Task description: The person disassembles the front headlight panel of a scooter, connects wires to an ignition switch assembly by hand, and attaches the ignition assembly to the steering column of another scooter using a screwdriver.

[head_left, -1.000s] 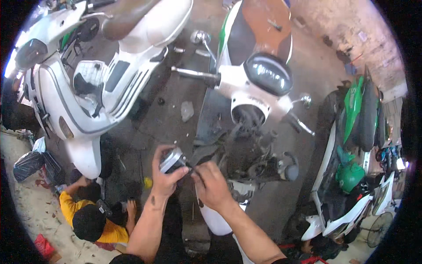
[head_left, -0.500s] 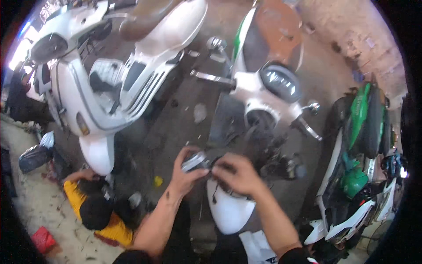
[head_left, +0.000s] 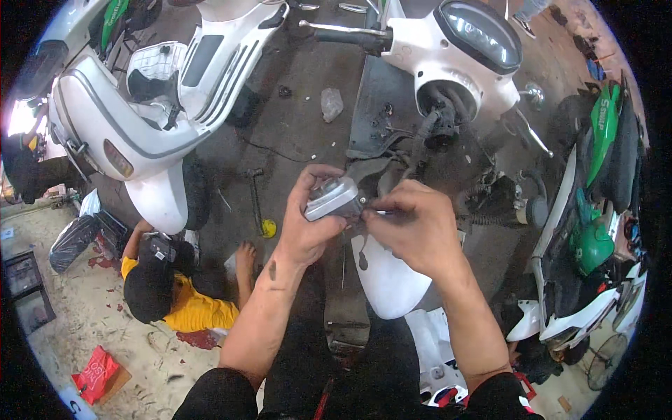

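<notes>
My left hand [head_left: 304, 231] is closed around a silver-and-black boxy metal part [head_left: 329, 198]. My right hand [head_left: 416, 224] is pinched at that part's right side on a small, thin metal piece [head_left: 381, 213], partly hidden by the fingers. Below them is a white front mudguard [head_left: 388, 283] with a dark bracket or cable hanging over it. Just beyond my hands stands a partly stripped white scooter [head_left: 395, 35], its steering column [head_left: 439, 115] exposed with dark hoses and parts.
A white scooter [head_left: 98, 119] stands left; green-and-white motorbikes [head_left: 602, 136] are right. A person in yellow [head_left: 196, 304] crouches lower left beside a red bag [head_left: 98, 371]. A hammer-like tool [head_left: 255, 203], yellow round object [head_left: 268, 227] and white panels [head_left: 430, 357] lie around; someone's feet [head_left: 525, 21] show at top right.
The view has tipped, so the scooters sit higher in the picture. My hands have moved upward and right in it, still working together on the metal part.
</notes>
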A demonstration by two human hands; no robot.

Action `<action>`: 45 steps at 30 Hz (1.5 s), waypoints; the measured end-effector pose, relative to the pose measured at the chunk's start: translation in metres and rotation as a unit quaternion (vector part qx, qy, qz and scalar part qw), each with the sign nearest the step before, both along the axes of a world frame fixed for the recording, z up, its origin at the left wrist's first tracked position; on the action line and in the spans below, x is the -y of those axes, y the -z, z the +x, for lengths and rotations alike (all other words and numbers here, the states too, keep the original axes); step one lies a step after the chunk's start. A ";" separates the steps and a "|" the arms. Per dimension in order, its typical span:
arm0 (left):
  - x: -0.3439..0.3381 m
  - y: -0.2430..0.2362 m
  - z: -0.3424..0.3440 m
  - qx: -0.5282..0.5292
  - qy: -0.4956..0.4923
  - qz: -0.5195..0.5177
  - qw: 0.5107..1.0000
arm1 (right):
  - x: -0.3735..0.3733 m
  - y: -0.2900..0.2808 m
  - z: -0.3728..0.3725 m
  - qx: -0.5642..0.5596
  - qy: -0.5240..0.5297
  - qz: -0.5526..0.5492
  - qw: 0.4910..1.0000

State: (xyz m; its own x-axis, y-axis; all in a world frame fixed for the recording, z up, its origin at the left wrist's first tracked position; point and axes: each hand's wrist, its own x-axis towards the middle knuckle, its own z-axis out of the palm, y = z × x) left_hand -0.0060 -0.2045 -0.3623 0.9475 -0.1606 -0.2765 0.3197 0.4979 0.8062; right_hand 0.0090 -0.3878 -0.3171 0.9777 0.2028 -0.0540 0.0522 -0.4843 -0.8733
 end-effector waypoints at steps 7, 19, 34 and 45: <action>0.004 -0.005 0.002 0.008 -0.027 0.082 0.996 | 0.001 -0.006 0.003 -0.057 0.003 -0.002 0.998; 0.001 0.000 0.000 0.006 -0.062 0.134 0.989 | -0.014 -0.001 -0.007 0.045 0.025 -0.046 0.998; -0.006 0.009 -0.005 -0.080 -0.059 -0.028 0.995 | -0.001 -0.010 0.017 -0.165 -0.109 0.045 0.979; 0.007 0.018 -0.014 -0.177 -0.074 -0.096 0.977 | -0.006 0.008 0.002 -0.051 -0.075 0.046 0.995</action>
